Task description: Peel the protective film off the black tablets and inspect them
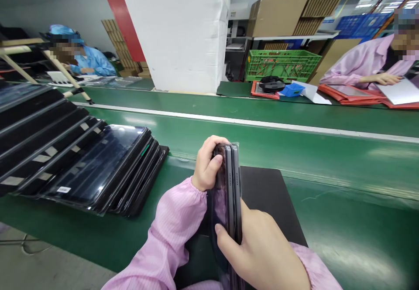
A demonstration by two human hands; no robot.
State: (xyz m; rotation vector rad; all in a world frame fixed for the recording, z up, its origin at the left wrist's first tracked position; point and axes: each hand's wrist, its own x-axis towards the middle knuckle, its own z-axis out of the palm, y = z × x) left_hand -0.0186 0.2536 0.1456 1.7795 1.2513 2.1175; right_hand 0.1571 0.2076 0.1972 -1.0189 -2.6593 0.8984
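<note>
Two tablets (231,185) stand on edge, face to face or back to back, between my hands, with clear film showing at the far right corner. My left hand (208,163) wraps round their far end, thumb on the dark screen side. Nearer to me, my right hand (262,246) grips the pair from the right, its thumb across the near edges. Beneath them lies a flat black mat (266,194) on the green bench. To the left, a leaning stack of dark tablet screens (108,163) overlaps in a row, with a small white label on one.
A green conveyor belt (196,128) with a white strip runs across beyond the bench. Past it stands a white pillar (183,32). A co-worker in blue (91,61) sits at far left, another in pink (356,63) at far right. A green crate (281,65) stands behind.
</note>
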